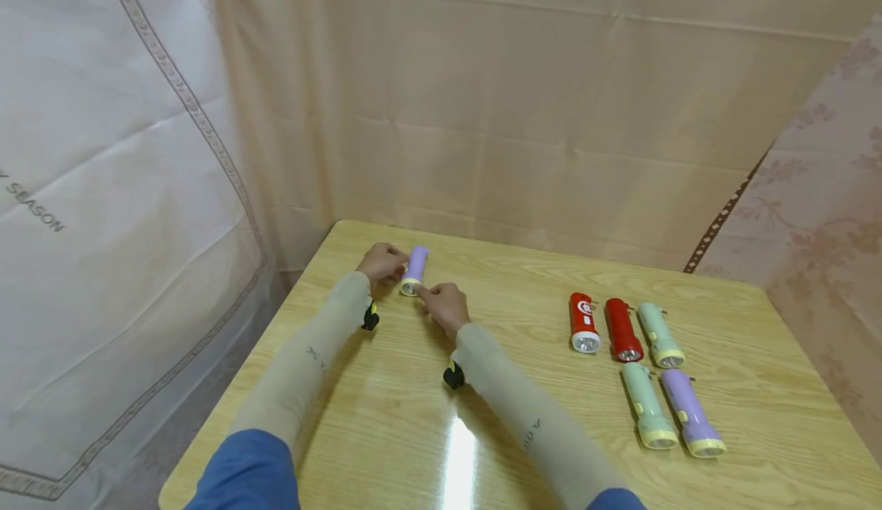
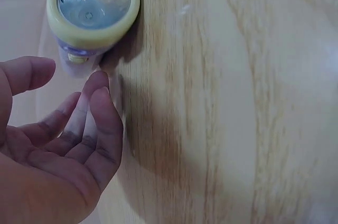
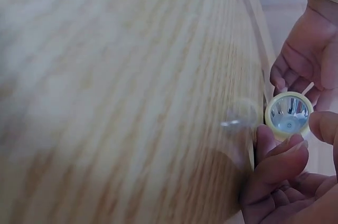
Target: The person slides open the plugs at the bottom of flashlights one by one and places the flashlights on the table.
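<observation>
A purple flashlight (image 1: 416, 266) with a cream rim lies near the table's back left, its lens towards me. My left hand (image 1: 383, 263) is at its left side; in the left wrist view the thumb and loosely bent fingers stand apart, close to the flashlight's body (image 2: 79, 63). By the lens end is my right hand (image 1: 446, 305). In the right wrist view its fingers (image 3: 280, 168) are beside the rim with the thumb apart; whether they touch it I cannot tell. Neither hand is seen wrapped round the flashlight.
To the right lie a red flashlight with a white rim (image 1: 584, 325), an all-red one (image 1: 623, 331), two mint-green ones (image 1: 658, 335) and another purple one (image 1: 689, 410). The wooden table (image 1: 386, 418) meets a hanging beige cloth (image 1: 482, 112) at the back.
</observation>
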`<state>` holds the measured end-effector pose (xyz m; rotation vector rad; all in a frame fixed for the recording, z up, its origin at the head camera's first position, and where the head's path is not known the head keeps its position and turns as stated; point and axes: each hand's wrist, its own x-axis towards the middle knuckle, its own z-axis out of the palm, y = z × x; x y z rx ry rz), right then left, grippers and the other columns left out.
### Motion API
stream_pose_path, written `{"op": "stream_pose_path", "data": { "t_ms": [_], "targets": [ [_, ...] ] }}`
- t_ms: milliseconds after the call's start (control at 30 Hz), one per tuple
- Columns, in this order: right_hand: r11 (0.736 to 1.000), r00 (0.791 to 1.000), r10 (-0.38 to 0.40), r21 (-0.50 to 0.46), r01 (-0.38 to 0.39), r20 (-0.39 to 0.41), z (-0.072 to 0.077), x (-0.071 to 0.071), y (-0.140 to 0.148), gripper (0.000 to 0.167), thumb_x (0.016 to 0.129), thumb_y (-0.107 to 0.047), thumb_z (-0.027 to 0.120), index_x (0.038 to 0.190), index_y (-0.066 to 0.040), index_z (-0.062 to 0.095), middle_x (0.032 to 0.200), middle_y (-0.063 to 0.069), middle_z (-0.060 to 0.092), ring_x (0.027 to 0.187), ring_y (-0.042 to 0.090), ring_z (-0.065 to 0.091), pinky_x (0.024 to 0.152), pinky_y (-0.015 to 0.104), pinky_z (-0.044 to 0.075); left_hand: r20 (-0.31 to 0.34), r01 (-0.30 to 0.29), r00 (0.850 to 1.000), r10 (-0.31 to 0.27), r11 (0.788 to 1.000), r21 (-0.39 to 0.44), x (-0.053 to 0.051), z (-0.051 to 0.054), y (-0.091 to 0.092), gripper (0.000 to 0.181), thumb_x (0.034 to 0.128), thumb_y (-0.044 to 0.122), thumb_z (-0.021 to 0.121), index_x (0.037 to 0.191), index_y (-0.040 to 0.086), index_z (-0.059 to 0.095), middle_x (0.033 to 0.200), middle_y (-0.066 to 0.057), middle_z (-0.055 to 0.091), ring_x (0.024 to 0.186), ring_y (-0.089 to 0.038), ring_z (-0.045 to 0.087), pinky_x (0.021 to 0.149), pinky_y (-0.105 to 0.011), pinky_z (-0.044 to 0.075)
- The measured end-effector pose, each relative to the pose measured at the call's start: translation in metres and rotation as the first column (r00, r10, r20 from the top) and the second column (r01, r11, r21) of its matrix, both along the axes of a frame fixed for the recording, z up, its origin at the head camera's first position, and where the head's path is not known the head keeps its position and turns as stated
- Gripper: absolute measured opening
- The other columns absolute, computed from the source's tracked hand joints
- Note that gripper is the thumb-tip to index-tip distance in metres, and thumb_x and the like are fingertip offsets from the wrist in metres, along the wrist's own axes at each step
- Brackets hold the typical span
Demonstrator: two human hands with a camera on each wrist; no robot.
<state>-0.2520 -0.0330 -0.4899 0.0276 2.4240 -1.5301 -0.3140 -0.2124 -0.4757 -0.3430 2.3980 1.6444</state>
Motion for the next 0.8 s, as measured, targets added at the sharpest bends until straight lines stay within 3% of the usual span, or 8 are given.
{"op": "stream_pose_path", "data": {
  "t_ms": [333,600,800],
  "targets": [
    [0.999,1.000,-0.017,0.045,0.017,-0.006,0.004,-0.002,-0.014,0.047,0.100,-0.045,0.067,0.092,0.001,0.075,0.077,0.010,0.073,0.043,0.009,0.039,0.039,0.023,0.032,0.063,0.036,0.997,-0.035,0.999,-0.022,-0.011,-0.006,-0.011,0.043,0.0997,0.030,0.068,0.129,0.000,0.059,0.104,-0.015,0.068,0.081,-0.021,0.066,0.063,-0.031,0.056],
    [0.999,0.999,-0.035,0.040,0.035,0.002,0.003,-0.004,-0.014,0.047,0.100,-0.044,0.065,0.089,0.000,0.076,0.073,0.007,0.072,0.043,0.008,0.042,0.040,0.022,0.034,0.089,0.068,0.994,-0.066,0.998,-0.017,-0.010,-0.005,-0.008,0.046,0.0987,0.031,0.071,0.131,0.001,0.056,0.100,-0.012,0.064,0.077,-0.020,0.064,0.063,-0.031,0.055],
    [0.997,0.997,-0.080,0.006,0.080,-0.013,-0.002,-0.009,-0.012,0.048,0.097,-0.046,0.070,0.084,0.000,0.076,0.071,0.011,0.072,0.042,0.009,0.040,0.038,0.023,0.032,0.084,0.132,0.987,-0.134,0.991,0.032,-0.008,-0.002,-0.004,0.054,0.1022,0.028,0.063,0.152,0.015,0.048,0.090,-0.008,0.063,0.066,-0.016,0.060,0.058,-0.031,0.053]
  ]
}}
